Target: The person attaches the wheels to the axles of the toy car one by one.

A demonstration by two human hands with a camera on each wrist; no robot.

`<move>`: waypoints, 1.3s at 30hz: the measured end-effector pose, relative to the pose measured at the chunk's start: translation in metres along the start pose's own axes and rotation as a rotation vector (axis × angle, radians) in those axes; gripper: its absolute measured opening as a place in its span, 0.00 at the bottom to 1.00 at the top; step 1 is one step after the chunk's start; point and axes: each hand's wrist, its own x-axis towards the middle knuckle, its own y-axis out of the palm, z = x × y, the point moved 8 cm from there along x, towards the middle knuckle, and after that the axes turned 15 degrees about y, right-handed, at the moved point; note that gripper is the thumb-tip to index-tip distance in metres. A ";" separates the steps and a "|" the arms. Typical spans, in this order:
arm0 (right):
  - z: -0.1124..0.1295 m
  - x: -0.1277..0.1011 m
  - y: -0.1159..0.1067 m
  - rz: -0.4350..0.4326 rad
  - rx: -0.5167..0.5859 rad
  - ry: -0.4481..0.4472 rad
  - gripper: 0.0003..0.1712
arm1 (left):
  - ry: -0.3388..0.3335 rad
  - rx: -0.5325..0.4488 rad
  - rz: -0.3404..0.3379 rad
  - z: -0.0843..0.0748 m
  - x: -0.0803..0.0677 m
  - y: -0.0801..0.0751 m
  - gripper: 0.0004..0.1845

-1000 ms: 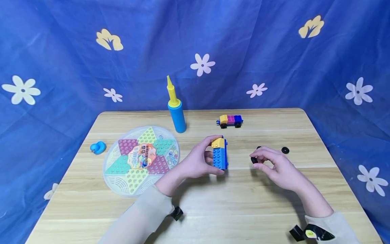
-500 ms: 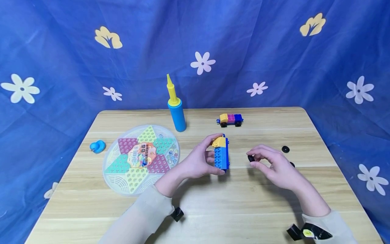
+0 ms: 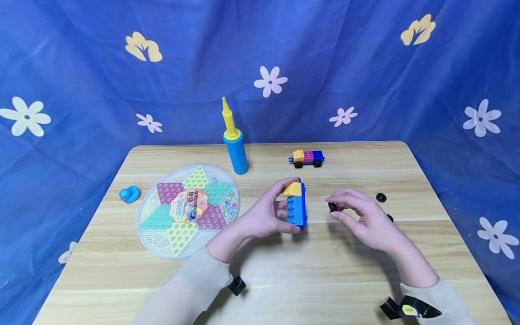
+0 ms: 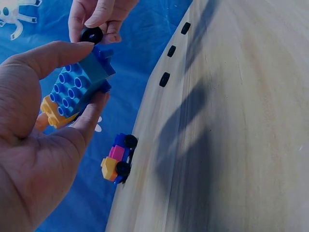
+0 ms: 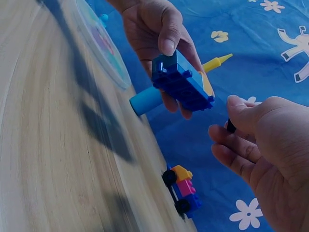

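Fingers [image 3: 284, 186] and thumb of the left hand [image 3: 266, 214] are curled round one blue brick block [image 3: 296, 208] with a yellow piece at its far end, holding it just above the worktop [image 3: 308, 271] with the studs facing the right hand [image 3: 363, 221]. Its fingertips pinch a single black wheel [image 3: 332, 206] a short way to the right of the block; in the left wrist view that wheel [image 4: 91, 35] sits just beside the block's blue end [image 4: 82, 79], and I cannot tell whether the two touch.

Counted: two hands, one held block, one held wheel. Loose wheels on the wood number at least two in the head view, one [image 3: 380, 197] beyond the right hand and one [image 3: 390, 218] half hidden behind it; the left wrist view shows three dark ones [image 4: 164, 79] in a row along the worktop's edge.

Pale wood-grain boards make up the worktop, with rounded far corners. Left of the hands lies one round checkers board [image 3: 188, 210] with coloured triangles, and one small blue duck [image 3: 130, 194] sits just beside its left rim. Farther back stand one blue pump [image 3: 235, 149] with a yellow nozzle, upright, and one small finished brick car [image 3: 307, 158] on black wheels, well apart from the hands. Behind everything hangs a blue cloth [image 3: 365, 67] printed with white flowers and yellow leaves.
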 end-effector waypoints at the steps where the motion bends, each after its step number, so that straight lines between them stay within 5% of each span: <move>1: 0.001 0.000 0.000 -0.001 0.002 -0.002 0.25 | -0.003 -0.001 0.000 0.000 0.000 0.000 0.63; 23: 0.007 0.002 0.002 0.021 0.028 0.019 0.25 | -0.034 0.093 -0.008 0.001 0.000 0.001 0.59; 32: 0.008 0.002 0.008 0.031 0.054 0.029 0.24 | -0.044 0.027 -0.023 0.000 -0.001 0.006 0.63; 39: 0.009 0.000 0.012 0.042 0.106 0.023 0.25 | -0.022 0.264 -0.015 -0.005 -0.002 0.005 0.62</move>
